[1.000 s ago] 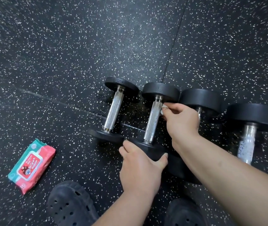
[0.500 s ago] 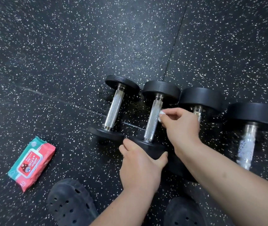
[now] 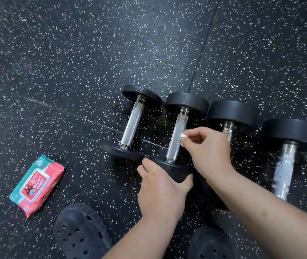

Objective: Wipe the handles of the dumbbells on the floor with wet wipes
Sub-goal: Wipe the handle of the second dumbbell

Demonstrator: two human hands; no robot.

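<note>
A small bunched white wet wipe (image 3: 183,140) is pinched between the thumb and fingertips of the right hand (image 3: 208,148) and pressed against the right side of a knurled steel handle (image 3: 176,144), about midway along it. The handle belongs to the second dumbbell (image 3: 186,103) from the left, in a row of four lying side by side on a black speckled rubber floor (image 3: 74,71), close to a seam (image 3: 203,47) between mats. The left hand (image 3: 160,187) curls over this dumbbell's near head (image 3: 169,168), gripping it. The leftmost dumbbell (image 3: 132,126) lies just beside. The third dumbbell (image 3: 231,113) is partly hidden by the right hand, and the fourth dumbbell (image 3: 283,169) is blurred. A red and green pack of wipes (image 3: 36,186) lies well apart to the left.

The step in hand appears to be wiping the second handle. The next move likely calls for drawing the wipe along to the near collar, perhaps rolling the dumbbell to reach its underside.
</note>
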